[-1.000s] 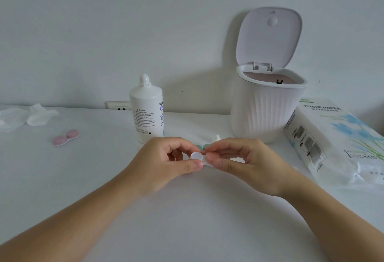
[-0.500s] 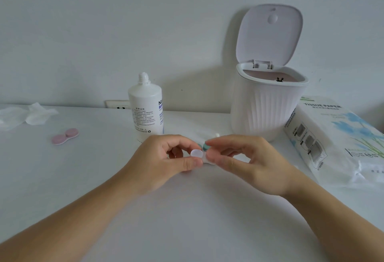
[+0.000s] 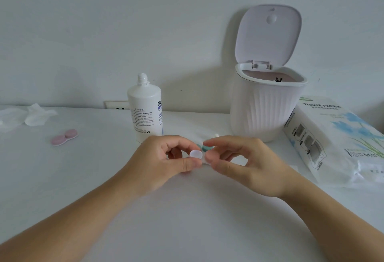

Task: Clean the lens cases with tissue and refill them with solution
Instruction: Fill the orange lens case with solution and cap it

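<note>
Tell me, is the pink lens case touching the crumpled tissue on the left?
Apart. The head view shows bare table between the pink lens case and the crumpled tissue.

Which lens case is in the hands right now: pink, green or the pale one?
The pale lens case, pinched by the left hand. The pink lens case lies untouched far left on the table; the green lens case sits behind the fingers.
</note>
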The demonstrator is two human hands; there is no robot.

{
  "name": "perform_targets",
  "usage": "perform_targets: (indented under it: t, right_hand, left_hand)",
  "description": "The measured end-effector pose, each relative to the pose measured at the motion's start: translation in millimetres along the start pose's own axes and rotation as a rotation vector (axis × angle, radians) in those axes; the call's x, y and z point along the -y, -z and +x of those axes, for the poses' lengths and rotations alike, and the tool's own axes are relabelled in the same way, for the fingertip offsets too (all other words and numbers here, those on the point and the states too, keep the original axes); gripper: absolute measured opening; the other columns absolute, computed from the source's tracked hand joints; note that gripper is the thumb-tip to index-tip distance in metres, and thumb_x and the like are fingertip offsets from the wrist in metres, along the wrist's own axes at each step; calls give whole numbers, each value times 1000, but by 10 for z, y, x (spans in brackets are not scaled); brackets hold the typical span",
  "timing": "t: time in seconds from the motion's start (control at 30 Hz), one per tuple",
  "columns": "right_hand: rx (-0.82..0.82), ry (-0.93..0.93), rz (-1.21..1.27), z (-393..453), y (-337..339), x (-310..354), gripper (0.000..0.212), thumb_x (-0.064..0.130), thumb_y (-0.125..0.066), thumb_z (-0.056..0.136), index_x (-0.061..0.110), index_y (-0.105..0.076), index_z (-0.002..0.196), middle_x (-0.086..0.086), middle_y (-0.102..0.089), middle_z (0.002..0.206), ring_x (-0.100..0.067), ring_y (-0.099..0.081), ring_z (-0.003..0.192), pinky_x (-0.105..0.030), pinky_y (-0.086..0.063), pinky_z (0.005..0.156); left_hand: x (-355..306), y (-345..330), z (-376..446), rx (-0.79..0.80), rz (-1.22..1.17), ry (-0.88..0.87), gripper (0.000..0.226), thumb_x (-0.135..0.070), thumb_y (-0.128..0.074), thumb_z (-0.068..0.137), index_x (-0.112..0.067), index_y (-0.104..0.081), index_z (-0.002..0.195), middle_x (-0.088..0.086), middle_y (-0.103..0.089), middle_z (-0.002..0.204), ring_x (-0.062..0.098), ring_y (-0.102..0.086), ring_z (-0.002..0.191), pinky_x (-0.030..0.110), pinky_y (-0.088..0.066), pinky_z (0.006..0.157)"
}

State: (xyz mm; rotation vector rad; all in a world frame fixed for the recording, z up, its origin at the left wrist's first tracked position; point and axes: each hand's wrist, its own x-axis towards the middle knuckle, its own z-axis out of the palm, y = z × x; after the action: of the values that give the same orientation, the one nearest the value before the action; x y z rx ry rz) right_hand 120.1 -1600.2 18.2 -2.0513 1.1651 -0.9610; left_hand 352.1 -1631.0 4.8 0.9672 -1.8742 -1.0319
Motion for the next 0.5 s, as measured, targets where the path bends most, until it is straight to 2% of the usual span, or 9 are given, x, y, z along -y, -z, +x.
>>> perform_targets:
  t: [0.07,0.17,0.27,0.33,0.37,0.43,0.5]
  right_hand:
    - [-17,6,6,-4,-6,8,19,20,-75,90,25,-75,108,10,-76,95,-11,-71,86,-24,-56,80]
    - [-55,-22,-9,11,-40,-8,13,28,-81,84,24,-72,92,8,-75,84,-9,-70,76,-26,-56,74]
    - [-78,-56,-32,31,-74,-19,29,43,-86,74,25,-67,87,10,-73,81,-9,-68,72,-25,-56,68]
    - [-49,-72,-49,35,-67,-22,37,51,-83,71,28,-67,95,11,-74,86,-9,-69,75,-25,-56,71]
    - [-26,-70,-50,34,-54,-25,37,51,-81,74,31,-68,102,12,-74,89,-9,-70,78,-26,-56,74]
    - [8,-37,-30,23,-18,-20,29,38,-78,85,38,-67,112,15,-74,96,-9,-70,83,-24,-56,79]
    - [2,4,-7,2,-6,-7,25,25,-74,90,38,-70,111,15,-74,97,-10,-70,85,-21,-55,80]
  left_hand:
    - [5,0,-7,1,3,1,18,-45,-81,74,-35,-77,89,4,-74,74,16,-59,64,36,-50,68]
    - [14,0,-13,3,11,10,17,-43,-82,73,-36,-77,88,8,-73,74,14,-57,64,27,-47,68]
    - [7,-2,-12,18,1,-1,22,-47,-80,70,-36,-77,88,5,-74,75,12,-58,64,25,-47,67]
    - [4,-1,-9,14,-8,-5,26,-51,-79,69,-35,-77,89,5,-74,74,13,-59,64,26,-48,66]
    - [6,1,-7,9,-5,-6,28,-53,-78,69,-35,-77,90,5,-74,74,14,-59,63,28,-48,66]
    - [12,0,-2,4,6,-5,30,-55,-77,71,-33,-77,92,5,-74,73,23,-59,65,38,-51,67]
    - [16,2,0,2,2,-2,31,-55,-78,72,-32,-78,93,6,-74,73,27,-59,66,43,-51,69]
